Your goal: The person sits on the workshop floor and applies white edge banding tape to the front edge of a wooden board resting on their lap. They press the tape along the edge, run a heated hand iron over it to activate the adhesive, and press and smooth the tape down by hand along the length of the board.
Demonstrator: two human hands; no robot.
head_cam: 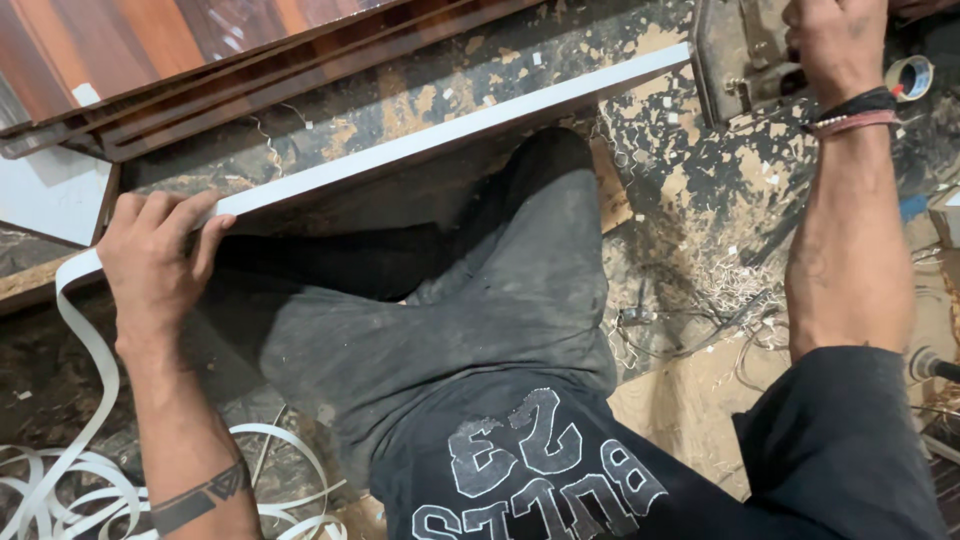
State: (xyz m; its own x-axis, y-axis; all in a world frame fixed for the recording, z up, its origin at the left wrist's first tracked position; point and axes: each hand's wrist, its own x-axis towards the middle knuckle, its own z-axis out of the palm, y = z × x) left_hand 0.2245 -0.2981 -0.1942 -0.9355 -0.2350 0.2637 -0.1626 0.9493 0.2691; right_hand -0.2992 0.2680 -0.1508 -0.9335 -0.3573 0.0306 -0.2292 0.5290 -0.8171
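A long board stands on its edge across my lap, its white top edge (450, 130) running from lower left to upper right. My left hand (155, 255) rests on the near end of that edge, fingers curled over it and pressing the white edge-banding strip (85, 330) that trails down to the floor. My right hand (835, 45) is at the far end, closed on a metal hand tool (735, 60) that sits against the board's edge. A dark band and a pink band circle the right wrist.
Brown wood panels (200, 70) are stacked at the upper left. Loops of white banding (60, 490) lie at the lower left. A tape roll (910, 75) sits at the upper right. Wood shavings and scraps litter the floor (700, 250).
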